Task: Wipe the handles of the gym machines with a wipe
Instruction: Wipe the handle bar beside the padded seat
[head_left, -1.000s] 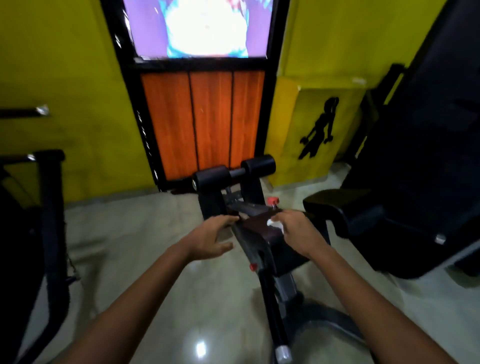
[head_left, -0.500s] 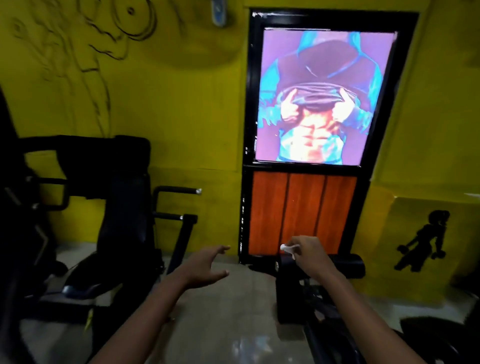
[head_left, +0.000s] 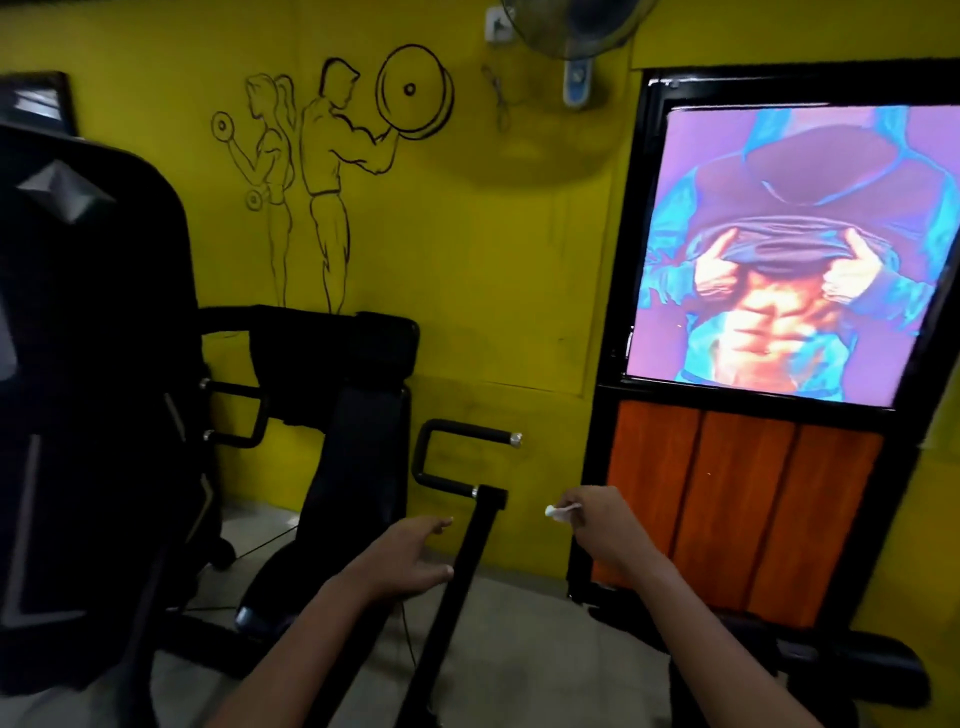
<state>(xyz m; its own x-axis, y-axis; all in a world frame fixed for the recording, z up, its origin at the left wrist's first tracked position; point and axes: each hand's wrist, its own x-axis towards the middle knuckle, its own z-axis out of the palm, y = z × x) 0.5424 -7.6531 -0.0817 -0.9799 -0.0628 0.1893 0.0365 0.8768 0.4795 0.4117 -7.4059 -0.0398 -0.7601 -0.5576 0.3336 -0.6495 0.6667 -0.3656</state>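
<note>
Right hand (head_left: 602, 522): fingers pinching 1 small white wipe (head_left: 558, 512), held in air. Left hand (head_left: 410, 558): fingers relaxed, grasping nothing, just beside black U-shaped handle (head_left: 457, 460) and its upright post (head_left: 470, 551).

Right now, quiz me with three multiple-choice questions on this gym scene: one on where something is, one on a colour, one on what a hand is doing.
1. Where is the wipe?
A. On the floor
B. Pinched in the right hand
C. Draped over the U-shaped handle

2. What colour is the wall with the lifter drawings?
A. Yellow
B. White
C. Grey

3. What is the left hand doing?
A. Gripping the handle
B. Holding a bottle
C. Open, holding nothing, beside the black upright bar

Answers: 1 B, white tissue sticks out from the right hand's fingertips. 2 A, the painted wall is plainly yellow. 3 C, its fingers are spread and nothing is in them.
</note>
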